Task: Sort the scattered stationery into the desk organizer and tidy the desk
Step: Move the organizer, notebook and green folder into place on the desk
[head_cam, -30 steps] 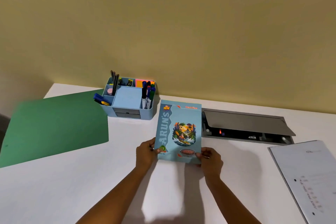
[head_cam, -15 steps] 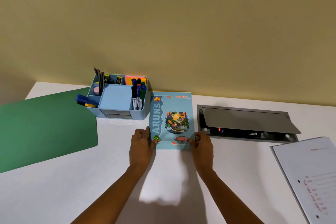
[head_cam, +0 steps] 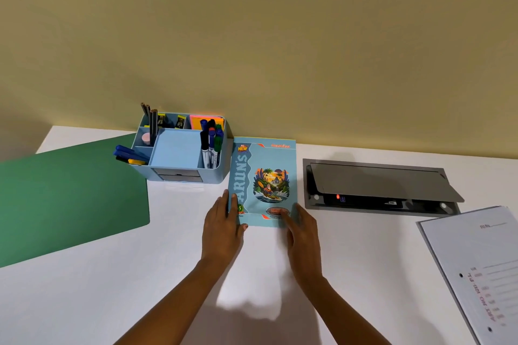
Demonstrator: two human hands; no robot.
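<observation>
— since a second ago the notebook [head_cam: 263, 180] has slid back against the wall, hasn't it?

— yes, it now lies flat on the white counter [head_cam: 84, 288], just right of the blue organizer [head_cam: 179, 148] and left of the grey cable box [head_cam: 378, 187].

— and the hands?

— left hand [head_cam: 222, 228] rests flat at the notebook's lower left corner, fingers extended along its edge. right hand [head_cam: 301, 232] lies loose at the lower right corner, fingertips on the cover. neither grips.

— anything else?

— green sheet [head_cam: 64, 193] far left, white folder [head_cam: 476, 266] far right.
</observation>
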